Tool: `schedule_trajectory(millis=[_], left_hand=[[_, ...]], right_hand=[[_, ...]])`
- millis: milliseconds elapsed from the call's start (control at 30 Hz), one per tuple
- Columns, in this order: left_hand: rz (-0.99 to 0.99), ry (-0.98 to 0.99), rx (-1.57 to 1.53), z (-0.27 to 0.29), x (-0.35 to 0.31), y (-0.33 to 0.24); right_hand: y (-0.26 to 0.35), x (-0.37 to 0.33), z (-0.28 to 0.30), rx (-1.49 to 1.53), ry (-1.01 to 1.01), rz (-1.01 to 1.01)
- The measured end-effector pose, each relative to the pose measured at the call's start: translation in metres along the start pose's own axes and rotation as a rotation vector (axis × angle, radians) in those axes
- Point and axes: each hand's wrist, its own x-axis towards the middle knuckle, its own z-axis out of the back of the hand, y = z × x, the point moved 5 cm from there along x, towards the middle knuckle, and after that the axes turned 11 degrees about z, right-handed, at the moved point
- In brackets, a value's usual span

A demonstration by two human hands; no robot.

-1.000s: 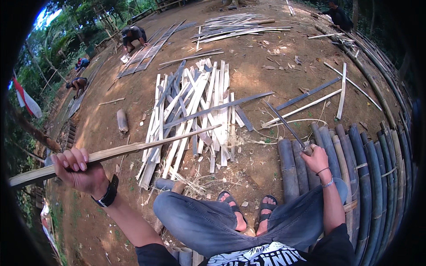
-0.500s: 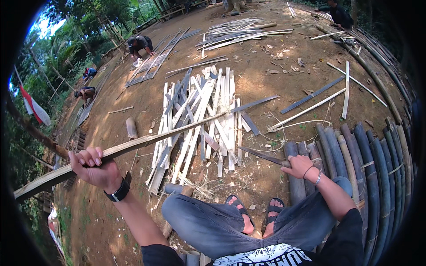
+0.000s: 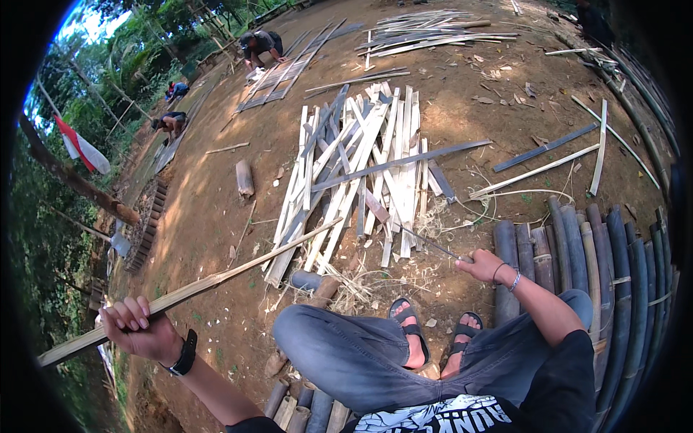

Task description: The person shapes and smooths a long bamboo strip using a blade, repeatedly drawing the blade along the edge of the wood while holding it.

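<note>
A long, pale split-bamboo strip (image 3: pixel 216 278) is gripped in my left hand (image 3: pixel 143 330), fingers curled around it near its lower end. It slants up to the right, and its far tip comes before the near left part of a pile of bamboo strips (image 3: pixel 368 155). My right hand (image 3: pixel 482 265) is closed on the handle of a long knife (image 3: pixel 429 242). The narrow blade points up and left toward the pile's near edge, apart from the held strip. A dark bamboo strip (image 3: pixel 411 161) lies across the pile.
Bamboo poles (image 3: pixel 613 289) are ranged at my right. A short bamboo piece (image 3: pixel 245 178) lies left of the pile; shavings (image 3: pixel 354 289) litter the ground before my feet. Farther off, a person (image 3: pixel 258 47) bends over a bamboo lattice (image 3: pixel 292 68), near another strip heap (image 3: pixel 433 32).
My left hand has drawn the strip down, so its far tip has come back across the pile. The knife blade now appears narrower, turned more edge-on. The whole view has shifted.
</note>
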Motion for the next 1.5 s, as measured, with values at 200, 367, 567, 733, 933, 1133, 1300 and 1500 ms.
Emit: schedule_trajectory(millis=[200, 367, 567, 733, 933, 1133, 1300, 1500], left_hand=[[0.125, 0.051, -0.362, -0.025, -0.038, 0.071], [0.279, 0.084, -0.422, -0.067, -0.119, 0.195], [0.412, -0.155, -0.340, -0.083, -0.174, 0.266], [0.457, 0.051, -0.353, -0.062, -0.162, 0.252], [0.340, -0.027, -0.269, -0.043, -0.147, 0.192], [0.226, -0.275, -0.105, -0.028, -0.150, 0.191], [0.274, -0.475, 0.002, -0.028, -0.143, 0.200], [0.288, -0.753, 0.192, -0.025, -0.134, 0.205]], right_hand=[[-0.034, -0.032, 0.010, 0.691, -0.446, -0.203], [-0.049, -0.046, 0.006, 0.725, -0.639, -0.259], [-0.038, -0.066, -0.020, 0.292, -0.585, -0.212], [0.030, -0.073, -0.040, 0.193, -0.405, -0.054], [0.079, -0.073, -0.063, 0.236, -0.200, -0.024], [0.033, -0.036, -0.123, 0.372, -0.161, -0.213], [0.072, -0.034, -0.143, 0.476, -0.304, -0.111], [-0.002, 0.000, -0.174, 0.553, -0.314, -0.397]])
